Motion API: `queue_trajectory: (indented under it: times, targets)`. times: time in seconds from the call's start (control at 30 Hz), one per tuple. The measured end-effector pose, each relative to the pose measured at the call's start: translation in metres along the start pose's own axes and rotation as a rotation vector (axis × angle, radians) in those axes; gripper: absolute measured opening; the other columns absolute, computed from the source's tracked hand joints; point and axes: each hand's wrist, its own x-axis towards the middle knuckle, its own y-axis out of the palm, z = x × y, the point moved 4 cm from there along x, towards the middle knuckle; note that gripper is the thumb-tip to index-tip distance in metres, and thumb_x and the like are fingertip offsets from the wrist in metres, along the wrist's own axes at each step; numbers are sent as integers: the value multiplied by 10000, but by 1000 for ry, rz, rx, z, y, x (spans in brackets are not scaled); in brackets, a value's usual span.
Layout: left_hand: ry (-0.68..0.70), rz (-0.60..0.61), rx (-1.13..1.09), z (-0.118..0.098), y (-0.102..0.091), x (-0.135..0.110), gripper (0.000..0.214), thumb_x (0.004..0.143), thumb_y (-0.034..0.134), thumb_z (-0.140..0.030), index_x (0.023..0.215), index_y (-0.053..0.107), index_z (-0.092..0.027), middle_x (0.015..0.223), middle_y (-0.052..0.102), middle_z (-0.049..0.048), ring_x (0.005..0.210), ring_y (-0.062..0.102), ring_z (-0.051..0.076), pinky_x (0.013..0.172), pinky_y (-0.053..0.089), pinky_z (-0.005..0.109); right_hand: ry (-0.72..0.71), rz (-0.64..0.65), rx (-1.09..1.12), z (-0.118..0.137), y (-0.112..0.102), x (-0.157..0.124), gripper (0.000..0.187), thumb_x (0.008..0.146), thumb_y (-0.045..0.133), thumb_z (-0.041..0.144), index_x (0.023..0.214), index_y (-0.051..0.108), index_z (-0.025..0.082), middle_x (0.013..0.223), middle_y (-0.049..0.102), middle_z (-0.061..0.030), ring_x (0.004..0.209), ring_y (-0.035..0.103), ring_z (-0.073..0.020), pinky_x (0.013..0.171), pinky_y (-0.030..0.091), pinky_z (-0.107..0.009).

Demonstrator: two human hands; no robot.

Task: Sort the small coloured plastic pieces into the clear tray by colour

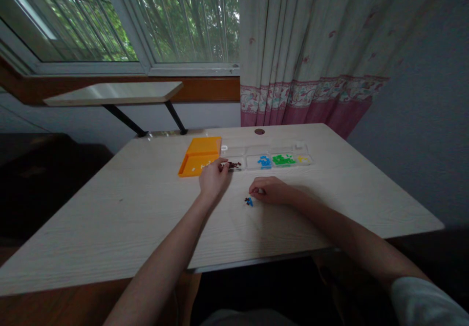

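My left hand (212, 179) reaches to a clear plastic tray (250, 166), its thumb and fingers closed together at the small dark brown pieces (235, 165) in the left compartment. Whatever those fingertips pinch is too small to make out. Resting on the table to the right, my right hand (270, 190) has its fingers curled in, and what they may hold is hidden. Just beside its fingertips lies a small cluster of blue and dark pieces (248, 201). Other compartments carry blue pieces (264, 161), green pieces (283, 160) and a few yellow pieces (302, 159).
An open orange case (202, 145) with some white pieces (206, 164) in it stands left of the tray. Behind them are a round dark spot (259, 132) on the table (146, 228), a raised shelf (120, 93) on black legs, and a curtain (286, 48) beside the window.
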Motion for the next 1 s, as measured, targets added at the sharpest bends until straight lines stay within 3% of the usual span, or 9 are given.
queue_trajectory:
  times: [0.23,0.37,0.7,0.87,1.0]
  targets:
    - [279,341,-238,-21,17,-12,243,768,503,-287,851,680,-144,519,525,-16,467,429,85,471,304,182,94,-249,-41,-9,-12,1,101,809,529,202,887,581,164,779,591,-24,684,529,-105,656,397,-210]
    - [337,440,-296,-27,22,-20,214,754,525,-279,806,680,-141,496,467,-36,447,377,63,445,277,165,168,-322,-47,-14,-17,1,109,821,540,262,870,582,175,766,580,-19,653,520,-107,624,390,-212]
    - [378,378,-290,-31,23,-23,225,747,567,-336,746,674,-138,462,402,-55,436,329,52,433,250,153,81,-341,-81,-8,-16,1,181,862,486,322,873,588,174,772,597,-32,640,519,-102,606,391,-204]
    - [385,303,-280,-32,16,-20,195,758,553,-308,760,660,-144,469,412,-54,444,360,59,454,282,160,105,-377,-99,-8,-20,0,178,835,524,322,904,585,170,752,605,-25,637,528,-103,615,391,-205]
    - [322,140,-303,-29,5,-16,205,766,547,-318,802,661,-150,467,393,-55,447,363,66,459,294,166,39,-222,-75,-2,-17,-1,161,810,552,334,789,598,182,683,602,-4,607,530,-96,592,381,-196]
